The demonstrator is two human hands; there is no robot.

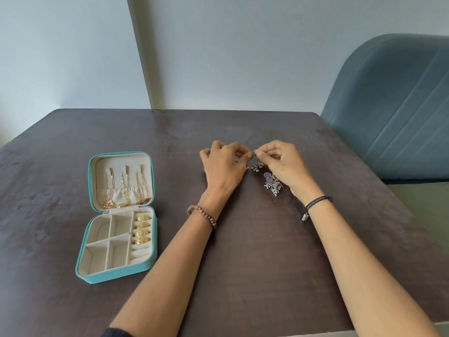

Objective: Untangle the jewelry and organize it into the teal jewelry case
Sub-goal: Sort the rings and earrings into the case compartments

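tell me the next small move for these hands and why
Probably ease the hands gently apart: left hand and right hand both pinch one small silver beaded earring close to the tangled silver jewelry pile on the dark table; once free, it suits the open teal jewelry case.

One head-worn view — looking forward and down over the table [255, 251].

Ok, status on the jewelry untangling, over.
Left hand, right hand both pinching silver piece. Silver tangle on table by right wrist. Teal case open, rings, chains in; nothing blocking it.
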